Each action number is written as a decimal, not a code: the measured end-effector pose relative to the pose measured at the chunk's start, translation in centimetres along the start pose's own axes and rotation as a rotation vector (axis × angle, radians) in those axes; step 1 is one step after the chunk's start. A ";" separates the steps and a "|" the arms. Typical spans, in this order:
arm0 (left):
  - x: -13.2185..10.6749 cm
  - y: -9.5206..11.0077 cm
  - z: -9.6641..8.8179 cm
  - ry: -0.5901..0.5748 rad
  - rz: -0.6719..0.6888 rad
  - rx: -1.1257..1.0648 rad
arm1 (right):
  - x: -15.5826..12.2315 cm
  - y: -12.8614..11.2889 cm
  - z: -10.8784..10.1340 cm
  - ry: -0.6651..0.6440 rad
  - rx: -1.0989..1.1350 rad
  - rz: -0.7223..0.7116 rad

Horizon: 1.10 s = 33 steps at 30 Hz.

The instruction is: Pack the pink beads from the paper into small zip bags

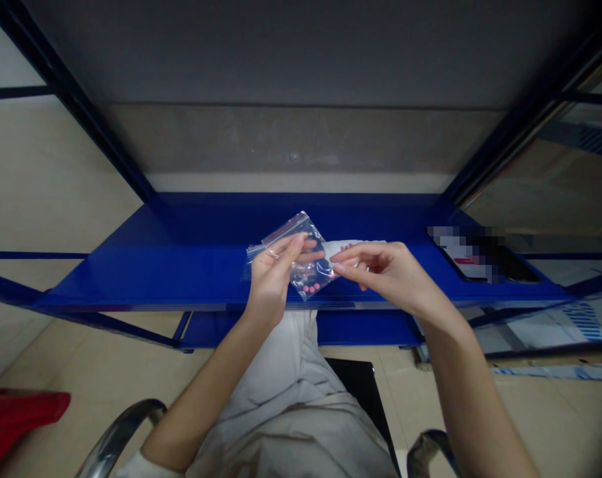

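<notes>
A clear zip-lock bag is tilted above the blue shelf, with several round pink pills gathered in its lower corner. My left hand grips the bag, its thumb on top and its fingers showing through the plastic. More clear plastic sticks out to the left of this hand. At the bag's right edge, my right hand has thumb and forefinger pinched together; what lies between the fingertips is too small to make out. A white packet with red print lies behind the right fingers, partly hidden.
The blue metal shelf spans the front, with blue uprights on both sides. A phone-like dark object, partly blurred, lies at its right end. Chair armrests flank my lap, and something red is at lower left.
</notes>
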<state>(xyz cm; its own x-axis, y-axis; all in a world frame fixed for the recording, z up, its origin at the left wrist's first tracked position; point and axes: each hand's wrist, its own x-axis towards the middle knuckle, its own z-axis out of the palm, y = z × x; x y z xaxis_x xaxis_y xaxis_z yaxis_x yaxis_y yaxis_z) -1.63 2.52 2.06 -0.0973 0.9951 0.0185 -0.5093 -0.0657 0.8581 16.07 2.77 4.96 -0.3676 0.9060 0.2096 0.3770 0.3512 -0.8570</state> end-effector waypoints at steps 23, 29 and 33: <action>-0.8 0.3 -2.0 0.076 0.023 0.125 | 3.0 11.4 -0.4 0.200 -0.750 0.178; -0.9 -0.4 -1.9 0.075 0.090 0.376 | 3.1 11.8 -0.3 0.233 -0.742 0.177; -0.6 -0.7 -1.6 0.006 0.341 0.595 | 3.1 11.8 -0.1 0.245 -0.740 0.178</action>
<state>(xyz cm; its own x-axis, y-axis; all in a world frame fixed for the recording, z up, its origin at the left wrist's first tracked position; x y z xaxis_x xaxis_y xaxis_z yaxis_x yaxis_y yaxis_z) -2.61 1.90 0.63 -0.1741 0.9256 0.3362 0.1073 -0.3215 0.9408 19.44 9.74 -4.42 -0.0842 0.9591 0.2704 0.9102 0.1845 -0.3709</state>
